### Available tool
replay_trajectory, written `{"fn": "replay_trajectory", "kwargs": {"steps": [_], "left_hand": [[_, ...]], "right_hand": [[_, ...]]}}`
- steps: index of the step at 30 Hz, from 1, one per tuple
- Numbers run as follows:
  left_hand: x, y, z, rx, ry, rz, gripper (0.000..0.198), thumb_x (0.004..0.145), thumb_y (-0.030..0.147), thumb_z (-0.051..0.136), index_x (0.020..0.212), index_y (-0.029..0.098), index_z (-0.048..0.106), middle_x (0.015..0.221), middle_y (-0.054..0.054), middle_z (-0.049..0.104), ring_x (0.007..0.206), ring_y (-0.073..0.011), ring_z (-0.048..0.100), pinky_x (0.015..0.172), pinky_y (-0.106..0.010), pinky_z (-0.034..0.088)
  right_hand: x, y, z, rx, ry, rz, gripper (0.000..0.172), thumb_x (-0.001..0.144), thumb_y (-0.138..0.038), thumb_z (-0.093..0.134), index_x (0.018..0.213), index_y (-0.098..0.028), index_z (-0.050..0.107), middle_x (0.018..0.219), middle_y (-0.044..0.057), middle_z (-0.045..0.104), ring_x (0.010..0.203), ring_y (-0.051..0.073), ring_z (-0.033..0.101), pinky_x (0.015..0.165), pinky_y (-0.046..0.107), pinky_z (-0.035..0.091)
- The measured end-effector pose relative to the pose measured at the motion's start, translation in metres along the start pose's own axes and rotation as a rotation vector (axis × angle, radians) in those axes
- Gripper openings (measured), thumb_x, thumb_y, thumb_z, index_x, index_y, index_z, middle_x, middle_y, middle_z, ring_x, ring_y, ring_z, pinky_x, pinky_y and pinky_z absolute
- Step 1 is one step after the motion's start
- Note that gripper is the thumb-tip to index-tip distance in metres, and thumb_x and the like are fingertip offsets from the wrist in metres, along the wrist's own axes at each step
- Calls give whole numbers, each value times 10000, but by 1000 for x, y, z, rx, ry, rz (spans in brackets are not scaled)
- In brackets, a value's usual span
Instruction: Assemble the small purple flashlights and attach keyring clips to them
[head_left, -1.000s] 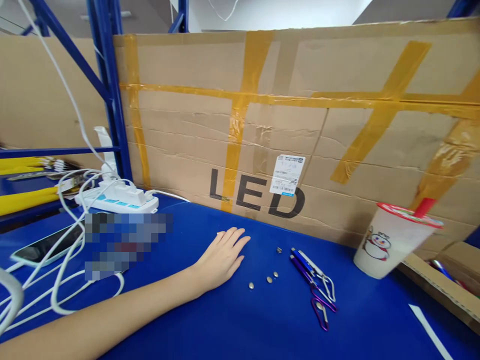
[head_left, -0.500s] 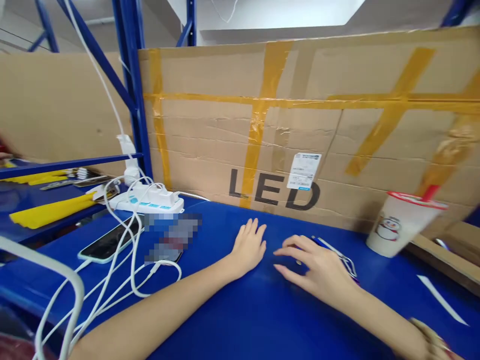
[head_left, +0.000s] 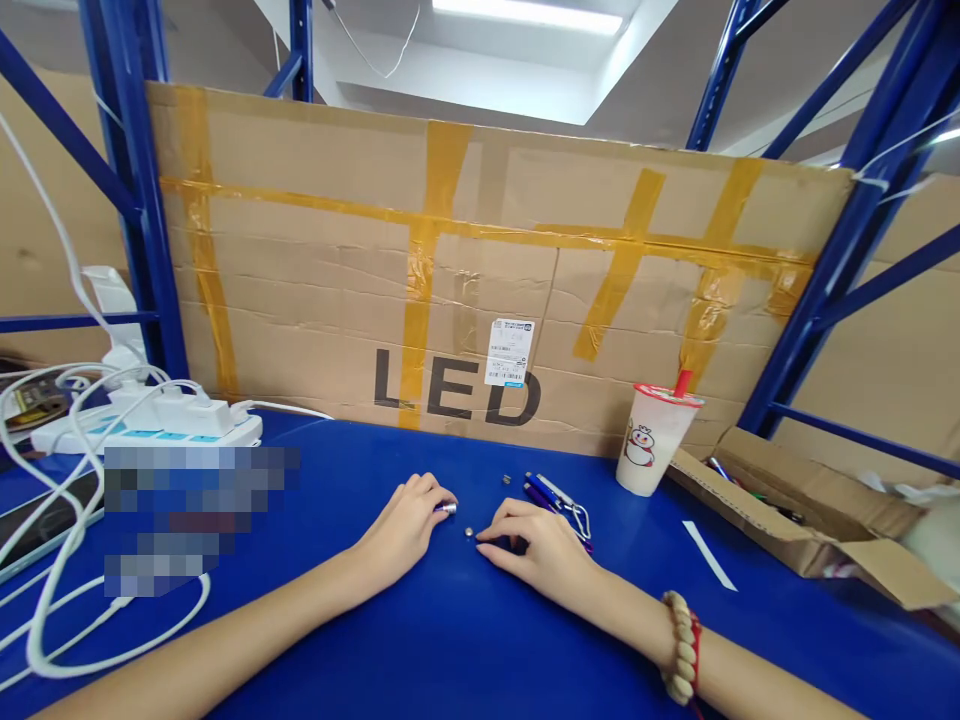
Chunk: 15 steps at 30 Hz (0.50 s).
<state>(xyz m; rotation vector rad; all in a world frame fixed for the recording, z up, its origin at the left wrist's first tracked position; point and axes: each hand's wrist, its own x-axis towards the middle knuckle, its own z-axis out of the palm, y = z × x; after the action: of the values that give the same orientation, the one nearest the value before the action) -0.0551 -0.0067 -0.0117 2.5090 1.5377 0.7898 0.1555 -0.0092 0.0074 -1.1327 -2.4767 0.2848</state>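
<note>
My left hand (head_left: 403, 530) rests on the blue table with its fingers curled round a small cylinder (head_left: 448, 509). Only the silver end and a bit of blue of that cylinder show; its kind is unclear. Just right of it lies a tiny round silver piece (head_left: 469, 532), like a button cell. My right hand (head_left: 536, 540) is beside this piece, thumb and forefinger slightly apart, and nothing shows between them. Beyond the right hand are blue and purple slim tubes (head_left: 541, 490) with a silver carabiner (head_left: 580, 518). A few tiny metal bits (head_left: 506, 479) lie left of them.
A cup with a red straw (head_left: 651, 445) stands at the back right, near an open cardboard box (head_left: 802, 520) and a white strip (head_left: 709, 555). On the left are a power strip (head_left: 217, 432), white cables (head_left: 105, 665) and a phone (head_left: 45, 520). A cardboard panel (head_left: 330, 300) closes the back.
The view has swung right. My left hand, flat with fingers stretched before, is now curled round the small cylinder. My right hand's fingertips are now down by the tiny silver piece.
</note>
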Motion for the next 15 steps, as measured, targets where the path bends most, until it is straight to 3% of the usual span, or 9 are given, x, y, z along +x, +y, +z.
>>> {"fn": "replay_trajectory", "kwargs": {"steps": [6, 10, 15], "left_hand": [[-8, 26, -3, -121, -8, 55, 228, 958, 202, 301, 1051, 210, 509, 1031, -61, 602, 936, -205, 555, 854, -388, 444], [-10, 23, -1, -188, 29, 34, 187, 944, 240, 331, 1073, 219, 464, 1015, -58, 615, 919, -202, 582, 827, -370, 467], [-12, 19, 1, -199, 44, 68, 194, 953, 273, 320, 1096, 232, 446, 977, -42, 634, 877, -184, 617, 761, -324, 493]], "right_hand": [[2, -2, 8, 23, 92, 33, 302, 799, -430, 621, 1028, -252, 706, 911, 12, 664, 757, 130, 610, 590, 229, 383], [3, 2, 10, 70, 81, 38, 200, 845, -370, 580, 930, -279, 737, 889, -7, 667, 719, 108, 594, 600, 225, 375], [2, 2, 10, 50, 72, 0, 319, 840, -441, 587, 1088, -276, 701, 983, 16, 650, 784, 124, 612, 650, 234, 404]]}}
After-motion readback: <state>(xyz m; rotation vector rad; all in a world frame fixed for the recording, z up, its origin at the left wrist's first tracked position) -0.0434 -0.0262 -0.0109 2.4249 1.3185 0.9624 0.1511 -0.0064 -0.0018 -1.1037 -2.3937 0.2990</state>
